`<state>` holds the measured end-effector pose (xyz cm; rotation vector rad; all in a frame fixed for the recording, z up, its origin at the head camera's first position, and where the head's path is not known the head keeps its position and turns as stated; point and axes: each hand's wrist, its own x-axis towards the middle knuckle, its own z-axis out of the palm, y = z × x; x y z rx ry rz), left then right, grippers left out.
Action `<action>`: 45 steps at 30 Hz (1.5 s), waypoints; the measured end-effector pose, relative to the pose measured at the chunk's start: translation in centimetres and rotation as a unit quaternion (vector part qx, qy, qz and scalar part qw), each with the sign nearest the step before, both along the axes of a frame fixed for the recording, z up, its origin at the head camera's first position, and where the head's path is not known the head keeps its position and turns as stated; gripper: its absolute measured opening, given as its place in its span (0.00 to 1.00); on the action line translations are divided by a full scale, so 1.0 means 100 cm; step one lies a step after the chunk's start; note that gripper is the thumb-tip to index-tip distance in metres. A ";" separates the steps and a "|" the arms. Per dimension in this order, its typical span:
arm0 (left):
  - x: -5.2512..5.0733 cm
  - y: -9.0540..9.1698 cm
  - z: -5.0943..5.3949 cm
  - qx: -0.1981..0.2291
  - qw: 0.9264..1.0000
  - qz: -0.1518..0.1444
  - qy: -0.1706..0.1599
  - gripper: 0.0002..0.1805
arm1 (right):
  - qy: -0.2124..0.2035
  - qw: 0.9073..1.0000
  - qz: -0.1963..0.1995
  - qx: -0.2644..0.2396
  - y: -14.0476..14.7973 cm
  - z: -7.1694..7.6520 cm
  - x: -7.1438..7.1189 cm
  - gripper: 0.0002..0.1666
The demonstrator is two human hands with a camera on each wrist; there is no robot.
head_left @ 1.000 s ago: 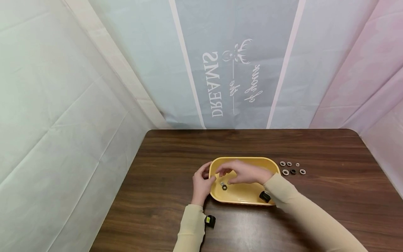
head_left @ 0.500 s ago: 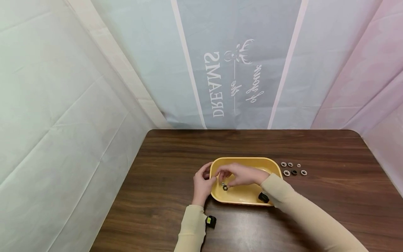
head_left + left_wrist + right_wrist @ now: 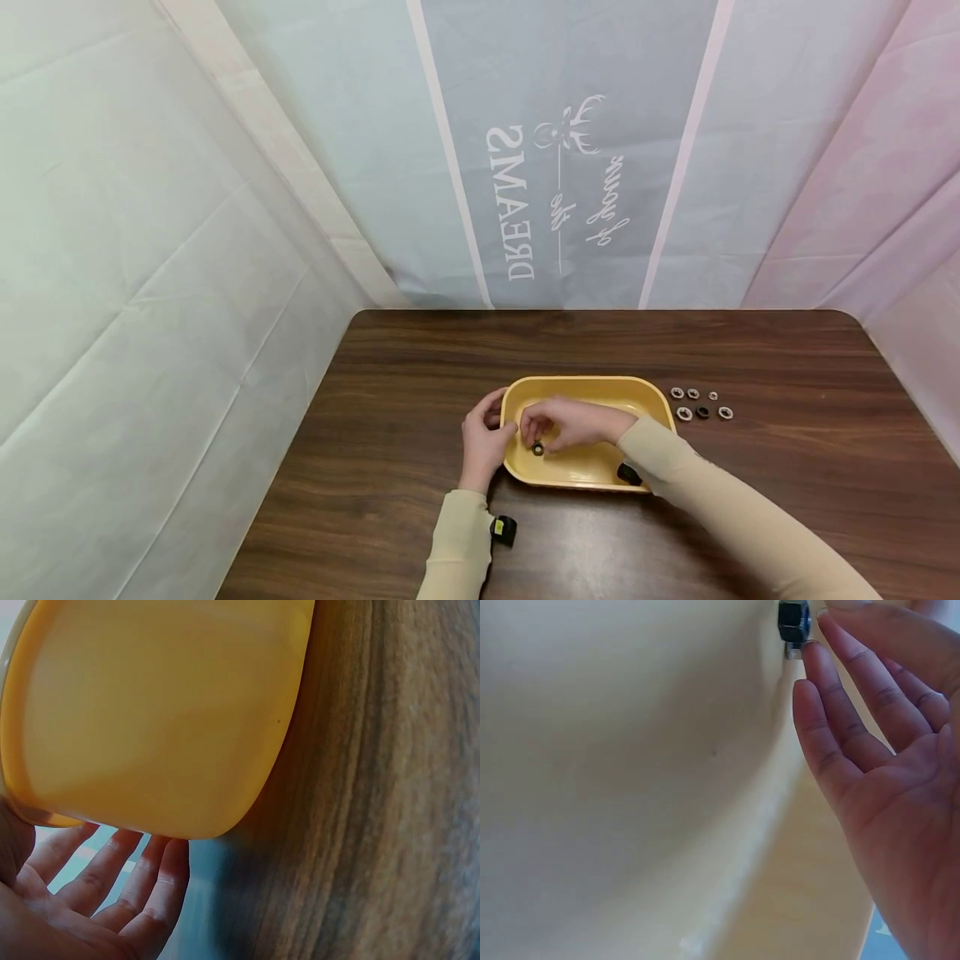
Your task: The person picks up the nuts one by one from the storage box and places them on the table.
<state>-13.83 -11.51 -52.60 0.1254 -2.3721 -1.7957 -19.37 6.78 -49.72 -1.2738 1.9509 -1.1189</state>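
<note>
A yellow plastic tub [image 3: 585, 485] stands on the wooden table. At its left end my left hand [image 3: 482, 437] grips the rim, thumb over the edge and fingers against the outer wall; the left wrist view shows those fingers [image 3: 154, 900] touching the tub's wall. My right hand [image 3: 573, 423] reaches inside the tub, fingers bent downward. Beside its fingertips a black hex nut [image 3: 537, 448] lies on the tub floor. In the right wrist view the black nut [image 3: 793, 621] is close to the fingertips, not held, with a small silver nut [image 3: 793, 651] partly showing behind it.
To the right of the tub several nuts lie in two rows on the table, among them a silver nut [image 3: 725, 412] and a black nut [image 3: 702, 412]. Fabric walls hang behind and beside the table [image 3: 390, 467]. Each wrist wears a small black camera [image 3: 504, 530].
My right hand has lowered into the tub, its fingers closing in around the two nuts. The small silver nut has become hidden in the head view. My left hand stays on the rim.
</note>
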 end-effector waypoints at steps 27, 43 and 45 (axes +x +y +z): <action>0.004 0.003 0.012 0.017 1.000 -0.007 -0.002 0.31 | 0.046 0.999 -0.007 0.025 0.001 -0.010 0.000 0.24; 0.015 0.006 0.037 0.020 1.000 -0.020 0.006 0.28 | 0.071 0.997 -0.013 0.010 0.007 -0.006 -0.003 0.25; 0.012 0.005 0.033 0.019 1.000 -0.019 0.001 0.29 | 0.069 0.997 -0.018 0.010 0.008 -0.002 -0.004 0.24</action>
